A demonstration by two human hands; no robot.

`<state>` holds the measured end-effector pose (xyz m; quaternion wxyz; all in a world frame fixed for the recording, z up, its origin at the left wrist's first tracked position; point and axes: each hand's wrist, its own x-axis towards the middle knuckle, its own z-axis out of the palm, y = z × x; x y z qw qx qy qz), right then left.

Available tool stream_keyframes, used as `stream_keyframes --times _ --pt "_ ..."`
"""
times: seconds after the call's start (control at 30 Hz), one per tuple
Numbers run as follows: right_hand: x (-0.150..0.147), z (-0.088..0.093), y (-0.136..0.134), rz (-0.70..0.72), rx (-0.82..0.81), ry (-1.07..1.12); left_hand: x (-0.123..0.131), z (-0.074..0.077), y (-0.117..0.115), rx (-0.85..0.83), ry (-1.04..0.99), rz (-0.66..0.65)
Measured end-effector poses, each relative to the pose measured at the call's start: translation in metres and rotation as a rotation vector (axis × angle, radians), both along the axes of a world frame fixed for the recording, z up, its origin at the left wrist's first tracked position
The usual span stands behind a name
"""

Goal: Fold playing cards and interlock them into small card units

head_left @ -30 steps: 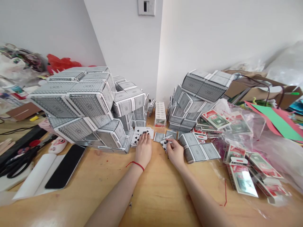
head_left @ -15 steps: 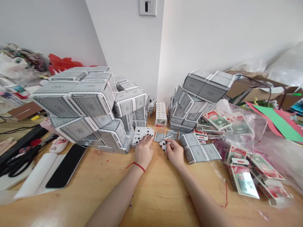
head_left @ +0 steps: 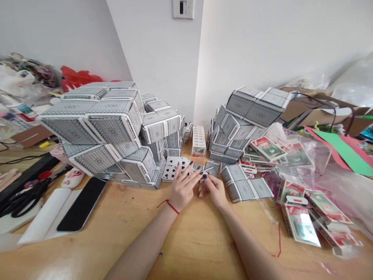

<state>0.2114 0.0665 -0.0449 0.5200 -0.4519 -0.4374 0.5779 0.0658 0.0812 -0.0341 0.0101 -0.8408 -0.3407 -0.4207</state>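
Note:
My left hand, with a red string at the wrist, has its fingers spread over the wooden table just below a fan of face-up spade cards. My right hand is beside it, fingers curled in a pinch on a small folded card piece. More grey-backed folded cards lie just beyond both hands. A flat strip of joined grey-backed cards lies right of my right hand.
Large blocks built of grey-backed cards stand left and right against the wall. A black phone, white paper and scissors lie at left. Red card packs in plastic bags and coloured paper fill the right.
My left hand lifted off the spade cards, moved right toward my right hand and spread its fingers. My right hand stayed near the small folded card.

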Motion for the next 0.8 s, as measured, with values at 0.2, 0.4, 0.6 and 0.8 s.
stream_keyframes --times 0.2,0.4,0.6,0.8 --pt "0.004 -0.013 0.008 -0.093 -0.099 0.374 0.012 -0.004 -0.006 0.008 -0.032 -0.339" --pt "0.005 -0.009 0.007 -0.063 -0.130 0.319 0.007 -0.001 -0.007 -0.086 -0.034 -0.437" --pt "0.003 -0.012 0.011 -0.161 -0.044 0.167 0.005 0.000 -0.003 -0.122 -0.057 -0.173" --pt "0.008 -0.023 0.016 -0.293 -0.073 0.131 -0.002 -0.017 0.015 -0.236 0.108 0.391"
